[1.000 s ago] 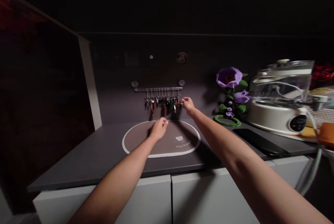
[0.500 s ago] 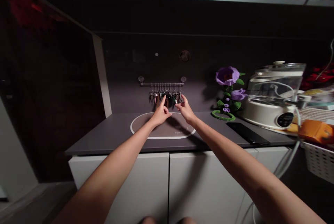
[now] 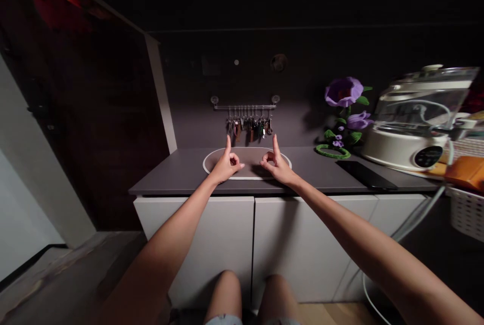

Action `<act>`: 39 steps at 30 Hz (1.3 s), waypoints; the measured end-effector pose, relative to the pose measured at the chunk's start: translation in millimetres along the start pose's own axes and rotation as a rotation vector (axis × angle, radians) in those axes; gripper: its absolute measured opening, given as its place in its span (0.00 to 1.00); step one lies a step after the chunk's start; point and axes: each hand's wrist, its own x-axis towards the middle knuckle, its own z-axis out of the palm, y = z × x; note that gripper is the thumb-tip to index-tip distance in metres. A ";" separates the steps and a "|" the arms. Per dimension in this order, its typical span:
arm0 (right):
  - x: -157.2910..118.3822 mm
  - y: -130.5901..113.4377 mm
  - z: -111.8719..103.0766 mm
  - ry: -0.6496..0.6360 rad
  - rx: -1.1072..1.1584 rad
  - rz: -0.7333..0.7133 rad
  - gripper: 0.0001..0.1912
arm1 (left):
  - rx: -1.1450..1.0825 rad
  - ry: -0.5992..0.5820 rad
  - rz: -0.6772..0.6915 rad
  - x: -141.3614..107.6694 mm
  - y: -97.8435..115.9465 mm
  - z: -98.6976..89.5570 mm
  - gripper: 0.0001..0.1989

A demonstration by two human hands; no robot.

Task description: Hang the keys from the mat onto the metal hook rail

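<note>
A metal wall rail (image 3: 245,107) carries several bunches of keys (image 3: 248,129) with leather fobs on its hooks. Below it, an oval taupe mat with a white rim (image 3: 249,156) lies on the dark countertop (image 3: 177,171). My left hand (image 3: 227,164) is over the mat's left end, one finger raised and the others curled into a ring. My right hand (image 3: 275,165) mirrors that pose over the right end. Neither hand touches the keys, and neither shows anything held.
A purple artificial flower (image 3: 344,92) stands on the counter right of the mat, beside a black phone (image 3: 365,174) and a white cooker with a glass lid (image 3: 412,133). White cabinet doors (image 3: 212,236) sit below the counter, with a white basket (image 3: 468,213) at the right.
Both hands have drawn back and down from the keys to over the mat, with fingers now curled. The view has pulled back and tilted down, bringing my knees into sight.
</note>
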 end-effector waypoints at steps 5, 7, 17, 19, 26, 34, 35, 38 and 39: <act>3.0 -3.0 -1.0 0.003 0.007 0.019 0.48 | -0.002 -0.037 -0.027 3.3 3.1 -2.1 0.52; 9.6 0.2 -6.5 0.011 0.009 0.038 0.47 | -0.009 -0.025 -0.052 9.4 1.5 -4.4 0.52; 96.5 49.9 -64.8 0.295 -0.127 0.255 0.34 | 0.206 0.378 -0.348 95.3 -42.1 -26.2 0.33; 114.5 58.9 -70.5 0.318 -0.121 0.300 0.37 | 0.161 0.388 -0.395 116.6 -50.1 -28.2 0.35; 163.5 95.2 -79.3 0.401 -0.083 0.291 0.25 | -0.149 0.339 -0.307 170.6 -71.9 -29.8 0.22; 182.2 112.6 -67.8 0.339 0.120 0.226 0.27 | -0.771 0.289 -0.467 193.0 -81.0 -27.7 0.13; 183.1 113.1 -64.9 0.319 0.154 0.230 0.27 | -0.826 0.265 -0.472 194.4 -82.0 -26.1 0.14; 185.2 115.3 -55.4 0.302 0.264 0.271 0.27 | -0.928 0.159 -0.448 198.0 -84.9 -18.7 0.14; 185.7 116.0 -51.8 0.295 0.293 0.286 0.27 | -0.952 0.133 -0.437 199.0 -85.7 -15.6 0.14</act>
